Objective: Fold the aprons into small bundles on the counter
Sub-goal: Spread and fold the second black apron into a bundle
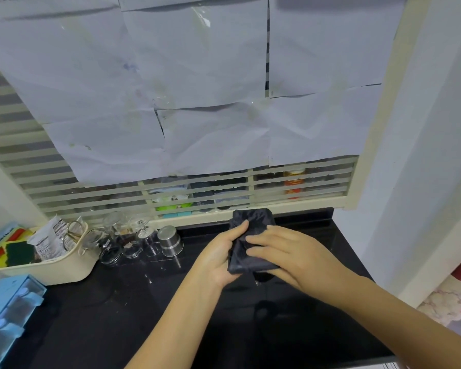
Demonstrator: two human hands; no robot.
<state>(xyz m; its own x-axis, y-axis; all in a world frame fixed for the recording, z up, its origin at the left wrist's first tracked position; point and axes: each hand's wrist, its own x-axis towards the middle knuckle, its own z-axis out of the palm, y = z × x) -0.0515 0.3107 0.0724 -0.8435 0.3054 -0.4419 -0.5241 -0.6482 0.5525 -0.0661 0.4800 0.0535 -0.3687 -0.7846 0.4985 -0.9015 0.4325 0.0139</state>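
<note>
Head view: the left hand [218,255] pinches the folded dark apron [253,226] (a small bundle) with its thumb on top and fingers hidden beneath, while the right hand [288,253] lays straight, close-set fingers flat across it, over the black counter [117,302].

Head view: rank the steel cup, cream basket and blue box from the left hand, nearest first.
From the left hand, which grips the apron:
1. The steel cup, just to its left.
2. The cream basket, further left.
3. The blue box, far left and lower in view.
</note>
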